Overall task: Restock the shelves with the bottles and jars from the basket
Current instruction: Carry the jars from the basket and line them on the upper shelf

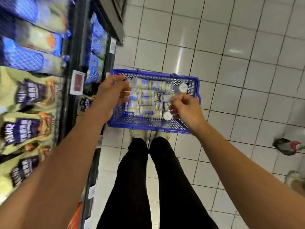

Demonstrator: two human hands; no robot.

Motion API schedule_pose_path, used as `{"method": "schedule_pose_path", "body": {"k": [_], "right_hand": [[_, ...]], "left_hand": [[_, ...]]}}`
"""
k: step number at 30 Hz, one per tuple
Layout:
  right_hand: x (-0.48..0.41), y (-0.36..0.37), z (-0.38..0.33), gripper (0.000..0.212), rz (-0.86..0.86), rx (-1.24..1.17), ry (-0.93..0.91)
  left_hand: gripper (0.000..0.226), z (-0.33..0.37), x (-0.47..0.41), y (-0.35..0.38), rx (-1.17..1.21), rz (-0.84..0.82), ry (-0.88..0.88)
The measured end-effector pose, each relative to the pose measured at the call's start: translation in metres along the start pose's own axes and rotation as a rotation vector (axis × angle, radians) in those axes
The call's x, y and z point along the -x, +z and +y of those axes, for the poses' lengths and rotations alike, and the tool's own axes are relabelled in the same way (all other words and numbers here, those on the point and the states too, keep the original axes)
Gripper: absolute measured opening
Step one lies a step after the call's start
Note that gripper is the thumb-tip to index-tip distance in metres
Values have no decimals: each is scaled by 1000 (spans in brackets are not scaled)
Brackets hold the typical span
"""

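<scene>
A blue plastic basket (192, 129) stands on the floor just in front of my feet. Several jars (152, 94) with pale contents, blue-and-white labels and white lids lie in it, most on their sides. My left hand (112, 91) hovers over the basket's left part with its fingers spread around a jar top, closed on nothing. My right hand (186, 108) hangs over the right part, fingers loosely curled. Its fingertips are just above a white-lidded jar (167, 115). Whether they touch it is unclear.
Shelves (69, 96) run along my left, stocked with blue packets above and yellow-and-purple pouches (24, 129) below, with a red price tag (77, 82) on the edge. White floor tiles (231, 80) stretch to the right. Another person's shoes (287, 146) stand at the right edge.
</scene>
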State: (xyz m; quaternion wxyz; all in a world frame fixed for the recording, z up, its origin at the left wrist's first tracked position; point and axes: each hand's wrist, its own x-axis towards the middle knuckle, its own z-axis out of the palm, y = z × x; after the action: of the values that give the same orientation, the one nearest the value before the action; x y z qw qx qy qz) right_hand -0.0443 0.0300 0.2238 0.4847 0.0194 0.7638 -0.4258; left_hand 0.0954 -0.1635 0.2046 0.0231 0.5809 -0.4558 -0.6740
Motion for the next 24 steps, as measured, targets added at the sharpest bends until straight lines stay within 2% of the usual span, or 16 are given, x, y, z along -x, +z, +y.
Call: {"method": "schedule_pose_path", "body": {"k": [5, 9, 12, 14, 16, 19, 24], "right_hand": [[-99, 21, 58, 18, -22, 52, 103], [-181, 42, 99, 4, -6, 7, 151], [-238, 57, 131, 28, 8, 26, 177], [-269, 66, 145, 53, 14, 47, 187], [-292, 73, 155, 71, 14, -38, 222], [-315, 78, 162, 84, -24, -136, 299], [-334, 88, 162, 89, 5, -231, 388]], "left_hand": [[14, -76, -110, 6, -80, 29, -102], [31, -129, -196, 13, -270, 167, -86], [52, -157, -248, 21, -438, 178, -2], [66, -169, -270, 26, -470, 138, 42], [73, -176, -281, 33, -550, 80, 95], [75, -184, -294, 41, -682, 78, 158], [81, -187, -309, 43, -753, 111, 171]]}}
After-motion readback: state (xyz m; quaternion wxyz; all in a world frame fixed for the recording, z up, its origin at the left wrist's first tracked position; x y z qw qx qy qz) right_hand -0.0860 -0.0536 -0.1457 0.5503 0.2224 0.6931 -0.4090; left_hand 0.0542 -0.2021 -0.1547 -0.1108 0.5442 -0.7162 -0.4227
